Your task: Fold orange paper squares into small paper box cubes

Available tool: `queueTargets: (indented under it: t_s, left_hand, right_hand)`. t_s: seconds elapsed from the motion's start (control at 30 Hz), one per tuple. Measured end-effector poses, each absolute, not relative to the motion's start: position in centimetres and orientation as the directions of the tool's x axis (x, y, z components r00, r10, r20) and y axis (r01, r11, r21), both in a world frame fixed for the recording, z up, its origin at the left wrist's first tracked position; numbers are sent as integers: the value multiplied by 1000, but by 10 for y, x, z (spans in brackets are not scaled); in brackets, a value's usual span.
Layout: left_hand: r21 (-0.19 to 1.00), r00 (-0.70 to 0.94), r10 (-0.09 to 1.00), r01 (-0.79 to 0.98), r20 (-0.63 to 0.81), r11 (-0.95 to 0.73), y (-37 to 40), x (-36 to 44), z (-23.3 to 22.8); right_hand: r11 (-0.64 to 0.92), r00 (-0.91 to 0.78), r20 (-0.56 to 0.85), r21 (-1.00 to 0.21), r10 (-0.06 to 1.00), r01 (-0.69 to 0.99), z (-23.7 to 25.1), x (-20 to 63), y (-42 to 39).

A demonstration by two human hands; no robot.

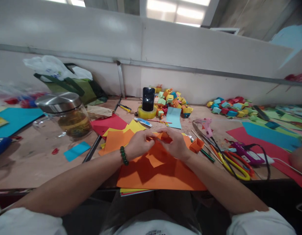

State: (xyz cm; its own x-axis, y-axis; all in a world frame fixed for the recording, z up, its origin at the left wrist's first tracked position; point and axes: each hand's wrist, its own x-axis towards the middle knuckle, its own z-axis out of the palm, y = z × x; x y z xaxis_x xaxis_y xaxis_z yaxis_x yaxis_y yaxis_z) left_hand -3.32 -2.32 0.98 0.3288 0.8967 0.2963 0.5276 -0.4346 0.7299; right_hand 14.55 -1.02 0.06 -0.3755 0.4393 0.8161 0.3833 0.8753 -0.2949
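Both my hands meet over a stack of coloured sheets topped by orange paper (165,178). My left hand (140,143), with a green bead bracelet (124,155) at the wrist, has its fingertips pinched on a piece of orange paper (157,156). From the other side, my right hand (176,143) grips the same piece, which is partly folded. My fingers hide some of its folds. Just right of my right hand sits a small folded orange paper box (196,145).
Folded paper cubes (170,99) are heaped behind a phone (148,99) propped on a yellow tape roll (147,112). At left stands a glass teapot (72,120). Yellow-handled scissors (235,168), a pink glue gun (207,126) and a purple device (251,155) lie right, near another person's hand (299,160).
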Motion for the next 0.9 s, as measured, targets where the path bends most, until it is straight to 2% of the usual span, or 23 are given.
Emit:
queueTargets:
  t_s: [0.27, 0.47, 0.63, 0.77, 0.9]
  left_hand:
    - [605, 336, 915, 689, 221, -399, -23, -34, 11]
    - [544, 348, 916, 738, 201, -399, -26, -33, 16]
    - [553, 354, 907, 720, 228, -420, -29, -32, 22]
    - [511, 362, 905, 747, 224, -426, -29, -32, 21]
    - [486, 347, 920, 782, 181, -390, -28, -31, 21]
  right_hand:
    - [822, -451, 687, -472, 570, 319, -1, 146, -8]
    - [857, -426, 744, -443, 515, 263, 1, 143, -9]
    - [856, -384, 764, -460, 518, 237, 7, 143, -15]
    - [871, -385, 781, -445, 491, 207, 10, 140, -17]
    - [845, -347, 770, -483, 535, 231, 12, 142, -19]
